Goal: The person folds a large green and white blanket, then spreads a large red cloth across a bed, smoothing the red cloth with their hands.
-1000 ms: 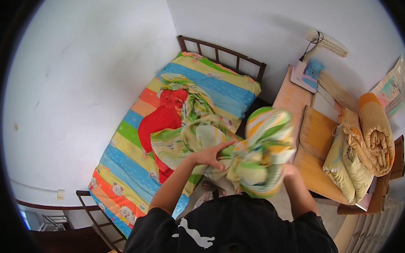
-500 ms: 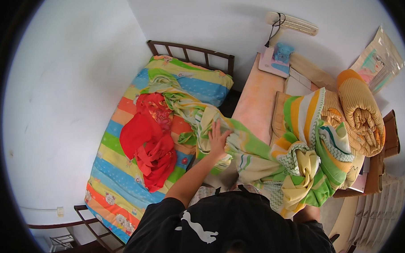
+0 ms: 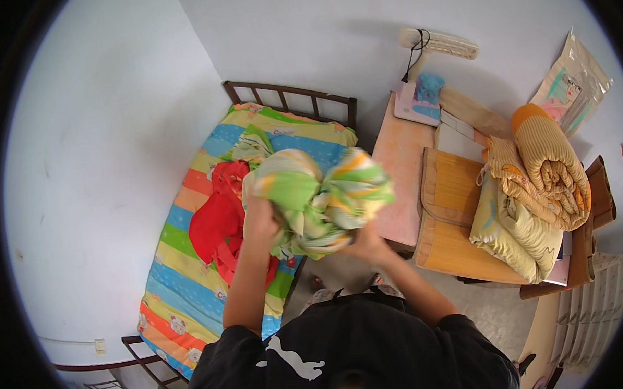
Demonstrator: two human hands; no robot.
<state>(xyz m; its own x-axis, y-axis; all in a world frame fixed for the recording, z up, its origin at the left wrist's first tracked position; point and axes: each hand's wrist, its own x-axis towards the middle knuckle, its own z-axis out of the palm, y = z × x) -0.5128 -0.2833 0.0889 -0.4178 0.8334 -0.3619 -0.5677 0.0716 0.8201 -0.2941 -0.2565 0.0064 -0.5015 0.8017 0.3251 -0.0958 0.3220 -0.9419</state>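
Bunched in front of me is a green, yellow and white striped bed sheet (image 3: 318,201), its outline smeared by motion. My left hand (image 3: 261,222) grips its left side, fingers mostly hidden in the folds. At the lower right of the bundle my right hand (image 3: 365,243) is closed on the cloth. Part of the sheet trails onto the bed near the pillow. Left of the bundle, a crumpled red cloth (image 3: 216,218) lies on the bed (image 3: 180,264) with its colourful striped cover.
To the right stands a pink-topped desk (image 3: 398,167) with a lamp (image 3: 447,44) and a blue bear figure (image 3: 429,86). Folded tan mats (image 3: 464,240) lie there, beside a pale yellow folded quilt (image 3: 515,228) and a rolled ribbed orange-tan quilt (image 3: 551,165). A dark metal headboard (image 3: 294,99) closes the bed's far end.
The striped sheet has come off the mats at the right and is gathered into a bundle over the bed's edge. Both hands now hold it; my left hand had been spread on it.
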